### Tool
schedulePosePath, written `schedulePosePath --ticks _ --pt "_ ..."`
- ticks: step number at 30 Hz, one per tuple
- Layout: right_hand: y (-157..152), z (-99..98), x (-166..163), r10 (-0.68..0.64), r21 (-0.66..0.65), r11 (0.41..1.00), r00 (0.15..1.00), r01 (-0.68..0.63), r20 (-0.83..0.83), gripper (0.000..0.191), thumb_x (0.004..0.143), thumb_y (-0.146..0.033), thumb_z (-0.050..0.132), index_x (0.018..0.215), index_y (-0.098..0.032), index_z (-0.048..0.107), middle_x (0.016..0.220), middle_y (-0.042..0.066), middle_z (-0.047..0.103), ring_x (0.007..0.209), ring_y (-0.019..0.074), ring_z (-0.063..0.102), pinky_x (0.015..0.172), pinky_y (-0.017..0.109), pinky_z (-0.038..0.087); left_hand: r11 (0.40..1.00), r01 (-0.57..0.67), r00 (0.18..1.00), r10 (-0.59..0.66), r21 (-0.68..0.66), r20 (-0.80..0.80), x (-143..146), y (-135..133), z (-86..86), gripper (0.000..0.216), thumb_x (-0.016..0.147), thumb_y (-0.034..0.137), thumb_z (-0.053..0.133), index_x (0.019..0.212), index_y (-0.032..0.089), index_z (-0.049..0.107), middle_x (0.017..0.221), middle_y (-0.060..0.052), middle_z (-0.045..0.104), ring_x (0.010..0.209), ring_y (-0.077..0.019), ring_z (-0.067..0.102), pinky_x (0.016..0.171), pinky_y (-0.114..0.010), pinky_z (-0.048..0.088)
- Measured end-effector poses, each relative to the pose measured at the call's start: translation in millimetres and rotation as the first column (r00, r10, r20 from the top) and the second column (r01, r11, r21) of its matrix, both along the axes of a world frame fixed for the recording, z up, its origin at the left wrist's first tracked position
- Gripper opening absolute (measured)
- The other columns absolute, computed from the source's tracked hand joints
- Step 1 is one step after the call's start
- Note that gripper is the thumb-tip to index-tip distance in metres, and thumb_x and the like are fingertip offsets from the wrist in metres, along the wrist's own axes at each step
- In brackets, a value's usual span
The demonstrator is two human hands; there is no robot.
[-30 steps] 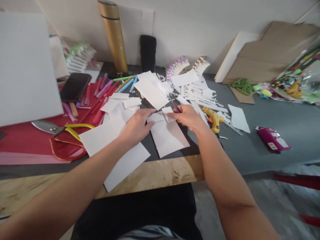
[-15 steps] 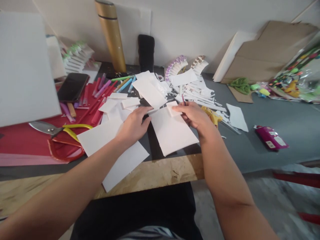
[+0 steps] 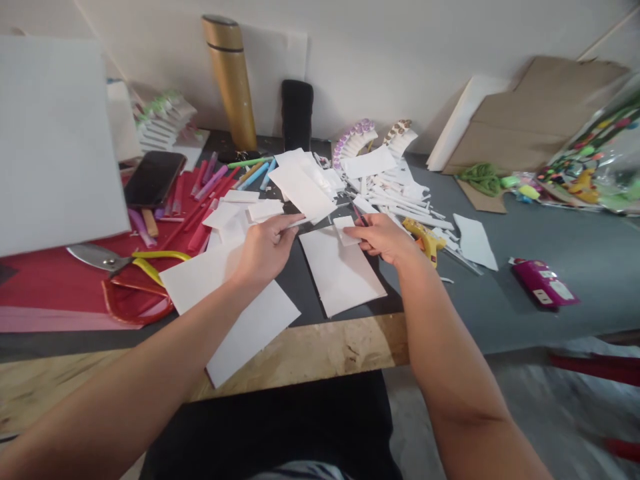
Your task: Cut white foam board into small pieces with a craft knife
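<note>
My left hand (image 3: 265, 250) is closed, its thumb and fingers pinching a thin white strip (image 3: 299, 223) above the dark table. My right hand (image 3: 381, 238) is closed too, gripping a small dark red pen (image 3: 357, 215) and pressing a small white square piece (image 3: 345, 229) against a larger white sheet (image 3: 341, 269) that lies between my hands. Another big white sheet (image 3: 227, 300) lies under my left wrist, reaching the wooden table edge.
Scissors with yellow handles (image 3: 127, 258) lie on red paper (image 3: 45, 280) at the left, beside a phone (image 3: 154, 178) and coloured markers (image 3: 213, 180). A yellow glue gun (image 3: 424, 238) sits right of my right hand. A gold flask (image 3: 231, 81), white scraps (image 3: 400, 193), cardboard (image 3: 540, 113) and a pink packet (image 3: 543, 283) lie around.
My left hand has lifted slightly and now pinches a thin strip. The large sheet under my right hand has shifted back down and left. My right hand stays on the small square piece.
</note>
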State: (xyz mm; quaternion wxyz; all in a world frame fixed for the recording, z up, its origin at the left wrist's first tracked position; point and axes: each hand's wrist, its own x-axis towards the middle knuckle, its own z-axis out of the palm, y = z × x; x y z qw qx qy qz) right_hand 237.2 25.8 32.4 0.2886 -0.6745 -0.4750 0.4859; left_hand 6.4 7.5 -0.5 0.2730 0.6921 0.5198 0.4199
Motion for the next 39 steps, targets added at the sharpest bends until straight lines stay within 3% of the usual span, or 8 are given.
schedulePosePath --ticks 3,7,13,20,28,35,39 --pt "0.5 -2.7 -3.0 0.002 0.010 1.000 1.000 -0.002 -0.008 0.032 0.079 -0.024 0.074 0.076 -0.024 0.043 0.056 -0.008 0.037 0.045 0.0072 0.032 0.045 0.024 0.013 0.991 0.122 0.992 -0.120 0.060 -0.032 -0.5 2.1 -5.7 0.032 0.094 0.023 0.054 0.119 0.022 0.075 0.131 -0.005 0.070 0.123 -0.0227 0.064 0.110 -0.040 0.048" --pt "1.7 -9.5 -3.6 0.055 0.062 0.996 0.998 -0.058 0.043 0.029 0.079 -0.029 0.073 0.075 -0.024 0.044 0.056 -0.008 0.038 0.046 0.0088 0.034 0.047 0.025 0.019 0.973 0.222 0.963 -0.210 0.055 -0.171 -0.7 3.8 -12.0 0.035 0.096 0.020 0.052 0.122 0.027 0.074 0.138 -0.005 0.066 0.124 -0.0243 0.063 0.109 -0.045 0.050" --pt "1.5 -9.8 -1.0 0.071 0.201 0.963 0.893 -0.177 0.445 0.025 0.077 -0.038 0.073 0.072 -0.021 0.056 0.063 -0.003 0.052 0.061 0.0142 0.047 0.058 0.028 0.030 0.933 0.332 0.887 -0.259 0.139 -0.382 -1.6 4.0 -13.4 0.031 0.095 0.025 0.056 0.120 0.020 0.074 0.132 -0.011 0.069 0.125 -0.0290 0.060 0.108 -0.051 0.049" --pt "3.4 -9.1 0.8 0.088 0.214 0.954 0.878 -0.210 0.471 0.020 0.077 -0.036 0.074 0.080 -0.020 0.062 0.074 0.000 0.061 0.070 0.0165 0.053 0.064 0.029 0.033 0.941 0.299 0.912 -0.234 0.157 -0.336 -1.1 6.6 -14.4 0.031 0.095 0.023 0.059 0.123 0.020 0.071 0.126 -0.009 0.072 0.116 -0.0282 0.064 0.106 -0.051 0.049" --pt "4.7 -12.4 2.9 0.150 0.194 0.949 0.900 -0.247 0.410 0.028 0.076 -0.044 0.074 0.077 -0.021 0.057 0.069 -0.004 0.054 0.067 0.0150 0.049 0.063 0.029 0.032 0.963 0.259 0.922 -0.223 0.076 -0.317 -2.3 3.7 -7.2 0.031 0.086 0.028 0.075 0.115 0.019 0.074 0.124 -0.011 0.071 0.118 -0.0301 0.062 0.104 -0.049 0.052" --pt "1.9 -7.5 4.2 0.144 0.167 0.954 0.870 -0.249 0.471 0.031 0.078 -0.049 0.071 0.076 -0.022 0.057 0.067 -0.003 0.054 0.064 0.0158 0.049 0.060 0.029 0.030 0.958 0.287 0.917 -0.268 0.021 -0.296 -8.7 2.1 -2.0 0.032 0.090 0.016 0.064 0.122 0.020 0.070 0.128 -0.010 0.069 0.121 -0.0282 0.062 0.106 -0.050 0.050" --pt "3.1 -6.8 10.2 0.099 0.167 0.960 0.831 -0.225 0.548 0.031 0.079 -0.050 0.071 0.078 -0.022 0.058 0.071 -0.001 0.058 0.067 0.0177 0.052 0.061 0.030 0.031 0.962 0.274 0.922 -0.267 -0.015 -0.280 -8.3 2.2 -0.1 0.033 0.089 0.016 0.067 0.121 0.020 0.070 0.128 -0.010 0.070 0.121 -0.0288 0.062 0.106 -0.050 0.050"
